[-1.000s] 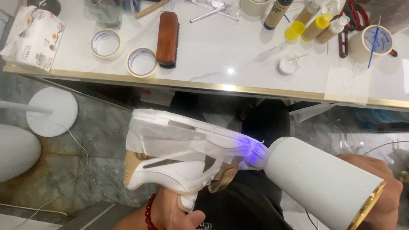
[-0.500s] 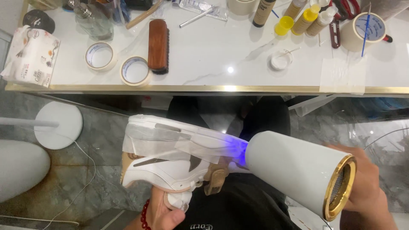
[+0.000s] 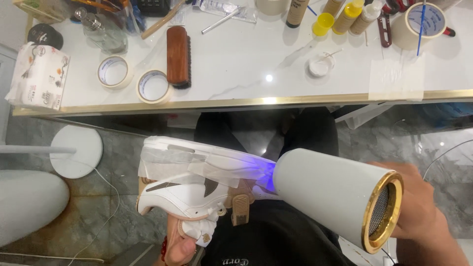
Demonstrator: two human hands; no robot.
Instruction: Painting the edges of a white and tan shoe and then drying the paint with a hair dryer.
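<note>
— Head view: what's in the hands?

— The left hand is clamped from below on a white shoe, fingers wrapped round its underside near the tongue. The right hand is closed round the back end of a white hair dryer with a gold rim and a mesh grille.

— Which way does the shoe lie?

— On its side over the lap, its long axis running from above the left hand across towards the right hand. Its sole edge, covered in strips of pale tape, faces away from the person towards the table. The end nearest the dryer glows blue.

— And the dryer?

— Its barrel lies almost in line with the shoe, nozzle just beside or touching the lit end, grille end tilted back towards the person. I can't tell whether they actually touch.

— What's beyond the hands?

— A white marble-look table with a gold edge. Beyond the left hand sit two tape rolls, a wooden brush and a pack of tissues. Beyond the right hand are some bottles, a small white dish and a big tape roll. The floor is grey stone, with a round white stand base out past the left hand.
</note>
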